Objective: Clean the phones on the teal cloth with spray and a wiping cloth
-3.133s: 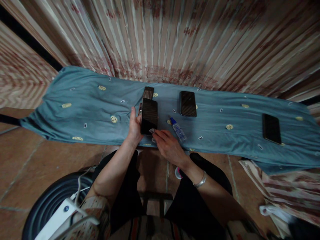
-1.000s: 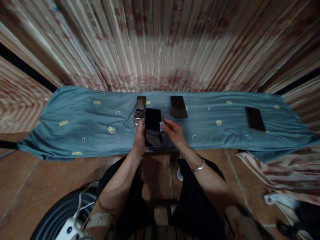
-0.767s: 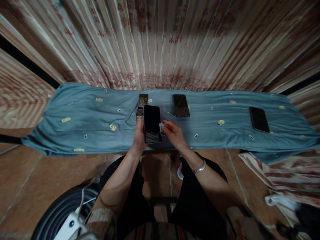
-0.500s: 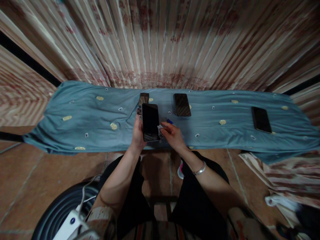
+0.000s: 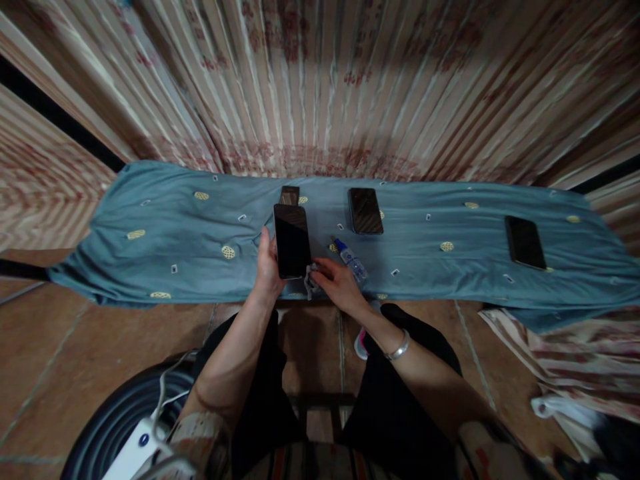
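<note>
A silver-coloured metal bangle (image 5: 399, 346) circles the right wrist. Cream fabric sleeves (image 5: 200, 430), patterned with reddish and dark patches, leave the forearms bare. Dark fabric with orange stripes (image 5: 310, 461) covers the torso; the loose trousers (image 5: 380, 407) are plain black.

Held face-up, pointing just short of twelve o'clock: a black, dark-screened smartphone (image 5: 292, 241). Bunched at the smartphone's five-o'clock corner, drooping: a crumpled grey cloth (image 5: 309, 283).

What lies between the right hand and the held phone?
The head view shows a crumpled grey cloth, pinched by the right hand beside the phone, at its lower right.
</note>
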Demonstrator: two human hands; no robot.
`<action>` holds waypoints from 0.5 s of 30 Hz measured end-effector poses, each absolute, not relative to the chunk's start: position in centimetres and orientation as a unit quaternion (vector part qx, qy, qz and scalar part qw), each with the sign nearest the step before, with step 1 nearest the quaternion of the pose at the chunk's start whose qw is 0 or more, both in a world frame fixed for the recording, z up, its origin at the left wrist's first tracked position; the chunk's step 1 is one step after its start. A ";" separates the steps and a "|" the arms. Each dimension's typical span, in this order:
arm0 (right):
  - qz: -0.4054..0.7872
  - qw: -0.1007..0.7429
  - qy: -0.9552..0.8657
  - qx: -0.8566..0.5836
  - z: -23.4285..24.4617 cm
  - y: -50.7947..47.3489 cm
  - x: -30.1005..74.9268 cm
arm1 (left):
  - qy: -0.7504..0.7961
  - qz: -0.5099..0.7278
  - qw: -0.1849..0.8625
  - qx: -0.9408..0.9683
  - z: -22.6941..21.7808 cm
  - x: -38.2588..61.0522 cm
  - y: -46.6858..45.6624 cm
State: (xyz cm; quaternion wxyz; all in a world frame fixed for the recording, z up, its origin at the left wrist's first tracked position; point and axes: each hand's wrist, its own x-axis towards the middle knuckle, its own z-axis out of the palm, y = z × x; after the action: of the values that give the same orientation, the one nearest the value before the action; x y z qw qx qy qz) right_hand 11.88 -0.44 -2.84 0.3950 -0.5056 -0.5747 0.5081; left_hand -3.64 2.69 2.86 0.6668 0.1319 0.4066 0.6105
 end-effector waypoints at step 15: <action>0.527 0.451 -0.523 -0.495 -2.8 2.9 15.5 | 0.400 0.584 0.695 0.123 3.3 -3.3 2.3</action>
State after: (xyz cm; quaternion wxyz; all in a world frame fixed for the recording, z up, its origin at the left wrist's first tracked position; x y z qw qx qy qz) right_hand 15.45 2.92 -2.80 0.4512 -0.4954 -0.5230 0.5268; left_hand -3.26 2.32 3.33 0.6948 0.1235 0.4004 0.5845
